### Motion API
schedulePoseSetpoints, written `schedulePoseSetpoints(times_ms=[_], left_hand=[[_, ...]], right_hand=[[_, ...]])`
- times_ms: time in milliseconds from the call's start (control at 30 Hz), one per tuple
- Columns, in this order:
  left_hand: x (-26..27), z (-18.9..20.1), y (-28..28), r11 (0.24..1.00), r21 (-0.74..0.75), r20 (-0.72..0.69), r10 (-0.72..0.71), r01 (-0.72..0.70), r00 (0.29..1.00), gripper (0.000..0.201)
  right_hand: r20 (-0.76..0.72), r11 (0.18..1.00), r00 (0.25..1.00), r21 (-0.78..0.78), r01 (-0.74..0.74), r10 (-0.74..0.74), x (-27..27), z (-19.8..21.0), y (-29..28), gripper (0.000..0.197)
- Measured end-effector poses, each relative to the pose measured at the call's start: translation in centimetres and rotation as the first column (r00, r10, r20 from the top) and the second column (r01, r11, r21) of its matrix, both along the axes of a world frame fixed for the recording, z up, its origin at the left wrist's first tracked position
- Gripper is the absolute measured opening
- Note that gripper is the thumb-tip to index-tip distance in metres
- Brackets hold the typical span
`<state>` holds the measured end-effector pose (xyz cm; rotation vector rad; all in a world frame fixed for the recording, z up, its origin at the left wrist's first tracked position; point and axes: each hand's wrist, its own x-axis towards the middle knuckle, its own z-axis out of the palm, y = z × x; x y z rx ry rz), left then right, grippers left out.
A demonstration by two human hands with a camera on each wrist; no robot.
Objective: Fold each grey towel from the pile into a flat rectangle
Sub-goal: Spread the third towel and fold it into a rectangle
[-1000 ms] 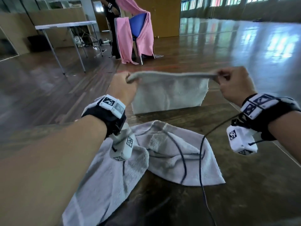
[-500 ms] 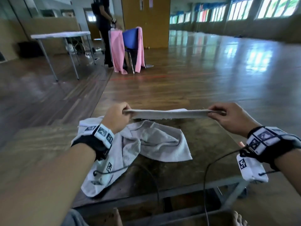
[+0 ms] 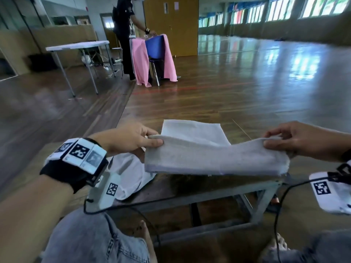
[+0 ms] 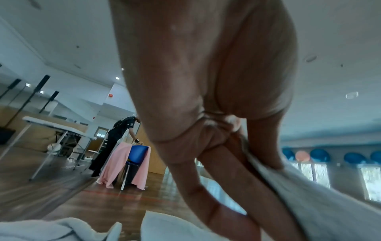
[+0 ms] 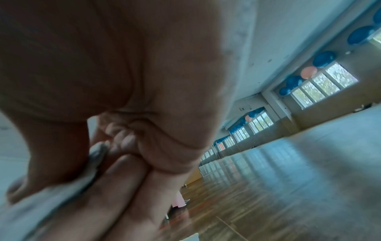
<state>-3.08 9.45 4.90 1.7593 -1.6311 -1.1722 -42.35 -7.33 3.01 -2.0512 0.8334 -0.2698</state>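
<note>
The towel [image 3: 214, 158] stretched between the hands is pale grey, plain, with no print; a second towel [image 3: 131, 175] crumpled at the near left is paler, nearly white. The wristbands [image 3: 76, 164] are black with white blocks bearing black square codes. Far off, pink cloth [image 3: 140, 61] drapes a blue chair [image 3: 154, 48]. The floor [image 3: 228, 92] is brown striped wood.

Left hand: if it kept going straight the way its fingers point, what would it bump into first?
The left hand points across at the right hand, along the grey towel both pinch. It would probably crumple that towel first, then meet the right hand; depth is unclear.
</note>
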Motion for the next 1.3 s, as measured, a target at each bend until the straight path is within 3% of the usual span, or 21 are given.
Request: schedulePoseSetpoints(times_ms=[167,300,433,533,633,700,800,867,933,1033,1133,1300], left_hand=[[0.1,-0.9,-0.1,0.992,0.085,-0.119,-0.081,0.091,0.99,0.027],[0.5,-2.4,-3.0,0.999,0.005,-0.07,0.04,-0.04,0.997,0.03],[1.5,-4.7,-8.7,0.931,-0.207,0.08,0.323,-0.302,0.943,0.028],[3.0,-6.5,-14.0,0.844,-0.368,0.183,0.478,-0.391,0.859,0.026],[5.5,-8.5,-19.6,0.794,-0.415,0.219,0.561,-0.444,0.798,0.028],[7.1,-10.0,-22.7,0.82,-0.379,0.327,0.553,-0.429,0.767,0.03],[8.6,-12.9,-26.2,0.866,-0.288,0.434,0.498,-0.408,0.751,0.028],[8.7,-14.9,-27.5,0.925,-0.198,0.524,0.379,-0.324,0.763,0.022],[8.4,-16.6,-28.2,0.972,-0.115,0.611,0.232,-0.205,0.757,0.02],[7.8,-17.5,-28.4,0.977,-0.121,0.632,0.214,-0.177,0.745,0.023],[7.1,-16.8,-27.7,0.975,-0.115,0.604,0.219,-0.188,0.767,0.021],[5.3,-12.9,-24.2,0.886,-0.403,0.379,0.391,-0.231,0.839,0.015]], right_hand=[[-0.036,0.993,0.999,0.122,-0.001,0.006,-0.2,-1.0,-1.3,0.021],[0.021,0.98,0.984,0.096,0.174,-0.177,1.3,-3.0,-4.0,0.019],[0.136,0.919,0.914,-0.043,0.391,-0.383,4.7,-5.8,-8.7,0.014],[0.128,0.878,0.908,-0.233,0.418,-0.399,8.3,-7.3,-13.5,0.016],[0.05,0.803,0.895,-0.422,0.42,-0.443,11.9,-9.0,-18.8,0.026],[-0.038,0.76,0.889,-0.537,0.367,-0.456,14.6,-10.1,-21.7,0.028],[-0.22,0.799,0.879,-0.549,0.247,-0.423,17.5,-12.4,-24.6,0.011],[-0.342,0.835,0.853,-0.521,0.177,-0.394,18.4,-14.4,-25.5,0.007],[-0.37,0.858,0.852,-0.488,0.16,-0.37,18.7,-16.1,-25.7,0.018],[-0.357,0.875,0.868,-0.457,0.16,-0.345,18.5,-16.9,-25.3,0.029],[-0.298,0.874,0.894,-0.452,0.176,-0.334,17.9,-15.7,-24.1,0.019],[-0.033,0.844,0.945,-0.46,0.275,-0.326,16.2,-11.6,-19.3,0.021]])
